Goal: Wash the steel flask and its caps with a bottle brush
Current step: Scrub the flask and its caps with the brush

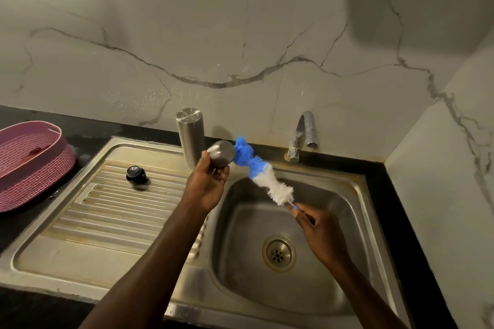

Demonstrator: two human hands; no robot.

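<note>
1. My left hand [207, 181] holds the steel cup cap [221, 153] over the near left rim of the sink basin [334, 195], thumb and fingers curled round its wall, its mouth turned right toward the brush.
2. My right hand [316, 230] pinches the thin handle of the bottle brush [263, 175] above the basin. The blue tip of the bristles is touching the cap's mouth; how far it reaches inside I cannot tell.
3. The steel flask [190, 136] stands upright on the far edge of the drainboard [107, 208], just behind the cap, its flat end up. I judge it stands mouth down, though the lower end is hidden.
4. The black inner cap [136, 175] sits on the drainboard ribs, well left of my hands, untouched for now.
5. The tap [304, 133] shows no running water.
6. My judgement: the cup cap is mid-scrub. Whether the flask and the black cap are already washed I cannot tell, and rinsing may remain.
7. A pink basket [32, 168] rests on the dark surface at far left.
</note>
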